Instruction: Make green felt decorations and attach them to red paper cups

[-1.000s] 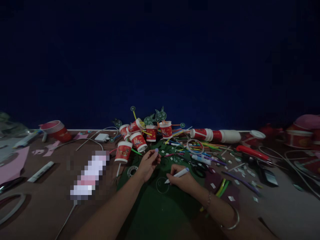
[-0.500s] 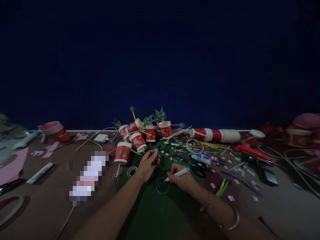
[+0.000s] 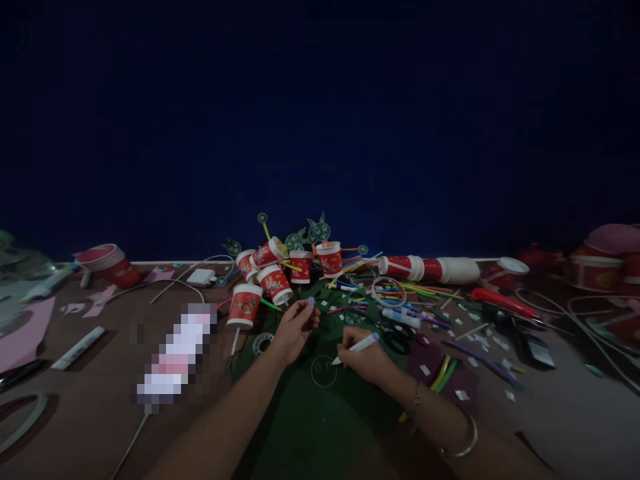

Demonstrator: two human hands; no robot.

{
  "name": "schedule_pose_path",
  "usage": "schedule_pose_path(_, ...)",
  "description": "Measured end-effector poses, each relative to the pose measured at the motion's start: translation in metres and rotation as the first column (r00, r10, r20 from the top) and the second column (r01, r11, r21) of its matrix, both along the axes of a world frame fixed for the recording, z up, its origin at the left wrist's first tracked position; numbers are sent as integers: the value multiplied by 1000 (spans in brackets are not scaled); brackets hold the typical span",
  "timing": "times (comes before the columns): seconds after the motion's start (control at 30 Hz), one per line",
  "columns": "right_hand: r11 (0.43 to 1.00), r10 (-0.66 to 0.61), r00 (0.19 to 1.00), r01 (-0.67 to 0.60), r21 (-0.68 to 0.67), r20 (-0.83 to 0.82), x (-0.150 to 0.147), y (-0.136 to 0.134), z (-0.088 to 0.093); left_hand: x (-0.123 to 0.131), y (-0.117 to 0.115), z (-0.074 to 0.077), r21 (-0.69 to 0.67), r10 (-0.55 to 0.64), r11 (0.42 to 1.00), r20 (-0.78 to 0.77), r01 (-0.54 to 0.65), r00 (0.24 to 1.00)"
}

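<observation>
The right hand point(image 3: 363, 357) is curled around a white marker with a purple end point(image 3: 366, 343), its tip at the right part of a circle outline point(image 3: 324, 385) with small marks inside, drawn on a dark green sheet point(image 3: 300, 433) that lies on the surface point(image 3: 95, 420). The left hand point(image 3: 291, 333), fingers loosely bent, pinches a small purple piece, probably the marker's cap point(image 3: 311, 303), though the dim light leaves that unsure. Beyond it stand and lean several red paper cups point(image 3: 245, 305), while black-handled scissors point(image 3: 400, 343) lie just beyond the right hand.
</observation>
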State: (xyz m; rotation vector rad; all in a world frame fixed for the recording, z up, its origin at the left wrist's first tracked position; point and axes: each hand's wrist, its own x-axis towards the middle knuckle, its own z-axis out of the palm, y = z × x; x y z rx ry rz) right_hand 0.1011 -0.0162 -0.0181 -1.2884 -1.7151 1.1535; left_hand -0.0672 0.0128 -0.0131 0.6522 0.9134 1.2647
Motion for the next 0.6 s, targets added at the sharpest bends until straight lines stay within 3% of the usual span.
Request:
schedule_pose_path(0.33,998,28,999,-30,-62,-24,0,-1,0,1,-1,2,0,2,1000,-3,-2,1000)
schedule_pose_path(0.6,998,45,999,-45,-33,8,0,-4,3,0,-1,0,5,-2,1000,-1,2,1000)
